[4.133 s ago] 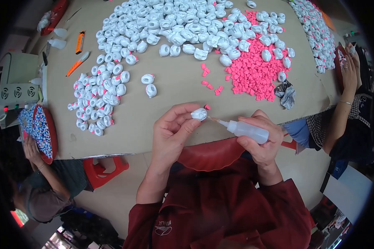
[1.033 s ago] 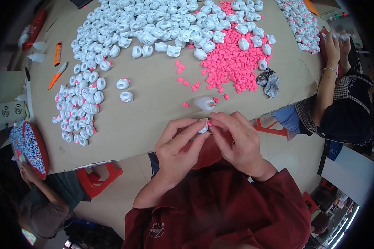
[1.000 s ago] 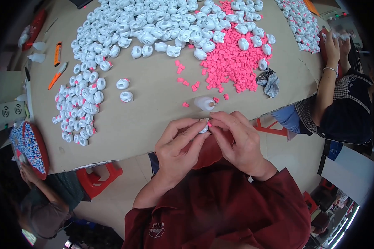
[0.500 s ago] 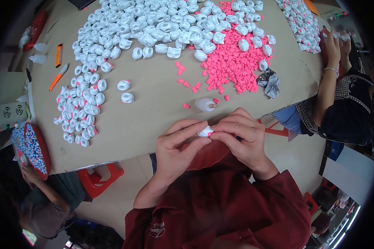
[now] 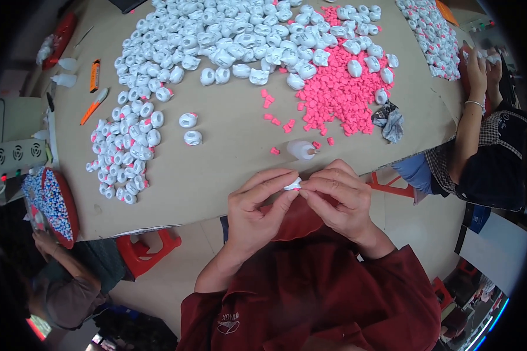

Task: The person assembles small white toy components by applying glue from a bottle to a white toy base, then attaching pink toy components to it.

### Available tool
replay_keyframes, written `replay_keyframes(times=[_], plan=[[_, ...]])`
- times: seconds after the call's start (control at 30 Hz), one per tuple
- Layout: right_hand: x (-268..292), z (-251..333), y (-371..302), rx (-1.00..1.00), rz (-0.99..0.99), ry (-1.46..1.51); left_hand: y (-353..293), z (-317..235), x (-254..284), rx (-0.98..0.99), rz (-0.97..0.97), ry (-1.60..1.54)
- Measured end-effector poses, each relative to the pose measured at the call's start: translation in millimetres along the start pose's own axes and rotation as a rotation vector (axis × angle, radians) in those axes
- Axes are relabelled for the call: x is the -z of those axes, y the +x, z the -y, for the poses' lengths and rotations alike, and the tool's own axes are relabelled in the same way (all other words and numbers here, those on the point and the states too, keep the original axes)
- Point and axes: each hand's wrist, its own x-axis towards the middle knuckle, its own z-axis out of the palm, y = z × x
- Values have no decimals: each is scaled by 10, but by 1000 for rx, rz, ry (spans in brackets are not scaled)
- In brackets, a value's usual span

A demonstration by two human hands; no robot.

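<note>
Out of the right hand (image 5: 341, 202) since the earliest frame, the white squeeze bottle (image 5: 300, 150) rests on the table (image 5: 228, 164) just in from its near edge, while the left hand (image 5: 255, 205) and the right, fingertips closed, pinch a small white piece (image 5: 292, 184) showing pink between them at that edge. Beyond the hands, the bottle and loose pink bits (image 5: 274, 151) stand before the pink heap (image 5: 336, 96). Farther off, a white-and-pink cluster (image 5: 123, 155) sits toward the left edge, and a white pile (image 5: 216, 35) spreads toward the far edge.
</note>
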Motion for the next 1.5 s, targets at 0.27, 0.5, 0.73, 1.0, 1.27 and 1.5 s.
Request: replay_keyframes(times=[0.27,0.5,0.73,1.0,1.27,1.5], plan=[[-45,-25,-34,-49,-44,-23,87,-73,151,-122,-62,384],[101,-93,5,-198,-128,-104,406,-226,471,-347,-217,1278],[-9,-95,223,-144,-53,-171,572,-71,935,-350,-158,1538],[-84,-152,203,-98,-42,-195,1252,-235,818,-506,-176,1271],[-25,-226,117,-51,-149,-105,1003,-362,715,-216,-90,896],[54,-181,-53,-143,-106,271,298,-41,476,134,34,-648]])
